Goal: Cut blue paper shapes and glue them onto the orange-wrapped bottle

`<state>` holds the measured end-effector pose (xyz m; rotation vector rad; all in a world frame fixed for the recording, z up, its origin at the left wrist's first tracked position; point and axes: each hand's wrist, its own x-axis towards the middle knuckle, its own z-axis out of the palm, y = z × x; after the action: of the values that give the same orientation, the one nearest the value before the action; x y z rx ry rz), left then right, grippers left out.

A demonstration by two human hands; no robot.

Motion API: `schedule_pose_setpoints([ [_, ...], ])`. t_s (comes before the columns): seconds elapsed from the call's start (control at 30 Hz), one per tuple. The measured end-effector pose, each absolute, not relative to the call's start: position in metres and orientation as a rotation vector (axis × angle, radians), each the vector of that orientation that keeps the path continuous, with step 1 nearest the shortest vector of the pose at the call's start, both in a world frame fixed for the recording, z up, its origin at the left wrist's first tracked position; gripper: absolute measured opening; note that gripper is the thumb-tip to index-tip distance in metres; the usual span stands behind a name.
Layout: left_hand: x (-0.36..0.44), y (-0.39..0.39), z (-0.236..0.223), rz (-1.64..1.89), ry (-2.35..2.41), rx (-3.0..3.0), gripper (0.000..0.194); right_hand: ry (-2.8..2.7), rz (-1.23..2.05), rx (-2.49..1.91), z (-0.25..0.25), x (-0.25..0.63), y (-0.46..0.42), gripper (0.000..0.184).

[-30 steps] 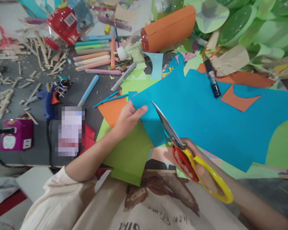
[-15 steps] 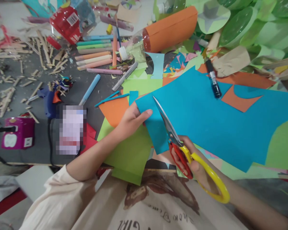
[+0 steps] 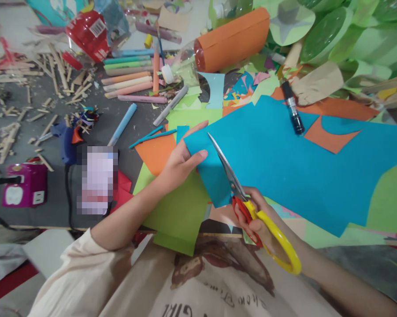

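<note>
A large sheet of blue paper (image 3: 284,163) lies across the middle and right of the table. My left hand (image 3: 181,158) pinches its left corner, thumb on top and fingers underneath. In my right hand (image 3: 259,215) is a pair of scissors (image 3: 233,176) with one red and one yellow handle. The blades lie over the left part of the blue sheet, tips pointing up and left near my left thumb. Beneath my left forearm rests a green sheet (image 3: 181,202), with a piece of orange paper (image 3: 157,152) beside my wrist.
Left of my arm lie a phone (image 3: 99,180), a blue glue gun (image 3: 66,136) and a purple box (image 3: 24,185) with a cable. Markers (image 3: 128,81), wood sticks and a bottle wrapped in orange paper (image 3: 233,39) lie behind. A black-and-silver pen-like tool (image 3: 292,108) rests on the blue sheet.
The scissors' handles have come closer together as my right hand closes, and the blades have moved slightly left. My left hand keeps its hold, with a finger now showing above the corner.
</note>
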<state>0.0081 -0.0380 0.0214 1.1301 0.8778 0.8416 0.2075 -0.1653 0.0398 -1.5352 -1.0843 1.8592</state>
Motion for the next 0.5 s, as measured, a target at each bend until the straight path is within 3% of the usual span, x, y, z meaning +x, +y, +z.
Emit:
schedule_pose_setpoints([
  [0.23, 0.0099, -0.0370, 0.0140, 0.991, 0.995, 0.981, 0.045, -0.963, 1.964, -1.564, 0.0454, 0.2079, -0.1612, 0.081],
  [0.5, 0.0084, -0.0372, 0.0184, 0.965, 1.067, 1.073, 0.042, -0.905, 2.029, -1.528, 0.0422, 0.2084, -0.1658, 0.091],
])
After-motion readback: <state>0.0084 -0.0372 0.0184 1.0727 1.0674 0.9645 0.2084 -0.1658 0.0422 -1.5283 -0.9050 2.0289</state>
